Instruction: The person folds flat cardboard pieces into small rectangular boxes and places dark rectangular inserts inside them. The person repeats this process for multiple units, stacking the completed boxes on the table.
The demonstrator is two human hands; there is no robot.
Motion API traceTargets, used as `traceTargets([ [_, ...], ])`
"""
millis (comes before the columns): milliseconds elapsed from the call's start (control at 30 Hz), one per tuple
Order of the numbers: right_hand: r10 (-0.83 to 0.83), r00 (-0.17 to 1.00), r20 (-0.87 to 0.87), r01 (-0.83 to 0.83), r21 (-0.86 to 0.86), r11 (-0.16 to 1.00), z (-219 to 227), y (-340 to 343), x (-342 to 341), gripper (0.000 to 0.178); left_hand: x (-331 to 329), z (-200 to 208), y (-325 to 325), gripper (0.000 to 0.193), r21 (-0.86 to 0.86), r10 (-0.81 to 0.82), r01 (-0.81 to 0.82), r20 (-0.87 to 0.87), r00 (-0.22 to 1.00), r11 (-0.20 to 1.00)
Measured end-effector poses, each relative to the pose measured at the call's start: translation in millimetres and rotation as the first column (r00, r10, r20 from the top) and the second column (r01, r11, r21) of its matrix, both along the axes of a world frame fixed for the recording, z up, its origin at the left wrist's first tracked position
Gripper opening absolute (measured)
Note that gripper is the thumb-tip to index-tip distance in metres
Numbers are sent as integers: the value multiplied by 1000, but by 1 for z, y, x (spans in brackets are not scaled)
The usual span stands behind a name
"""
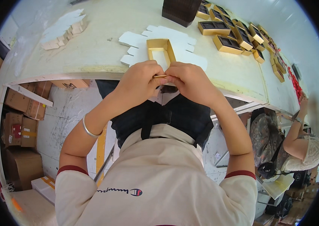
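A gold cardboard box tray, with raised walls and a pale bottom, is held at the table's front edge. My left hand pinches its near end from the left, and my right hand pinches the same end from the right. Both sets of fingers are closed and meet at the near wall, where a thin gold edge shows between them. My thumbs partly hide that end. Beneath and beyond the tray lies a spread stack of flat white die-cut card blanks.
Another stack of white blanks lies at the far left. A dark brown stack stands at the back. Finished-looking gold boxes with dark inserts crowd the right, near red material. A co-worker's arm reaches in. Cardboard cartons sit under the table.
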State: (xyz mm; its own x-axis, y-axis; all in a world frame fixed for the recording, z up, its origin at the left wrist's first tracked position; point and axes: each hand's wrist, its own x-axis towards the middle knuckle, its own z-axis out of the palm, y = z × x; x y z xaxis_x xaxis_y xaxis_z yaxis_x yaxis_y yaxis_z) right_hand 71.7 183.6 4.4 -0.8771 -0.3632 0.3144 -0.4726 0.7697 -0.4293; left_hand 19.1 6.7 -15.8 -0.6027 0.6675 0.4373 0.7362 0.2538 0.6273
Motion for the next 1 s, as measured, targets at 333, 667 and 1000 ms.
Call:
traceTargets([
  [333, 244, 969, -32, -244, 8, 970, 53, 36, -9, 22, -65, 60, -33, 84, -197, -107, 59, -242, 964, 979],
  [667, 248, 856, 454, -184, -180, 966, 37, 74, -82, 30, -77, 0, -19, 72, -167, -120, 124, 34, 992, 978],
  [1000, -412, 810, -418, 530, 219, 819, 72, 117, -214, 26, -45, -24, 5, 70, 61, 136, -128, -160, 978, 990],
])
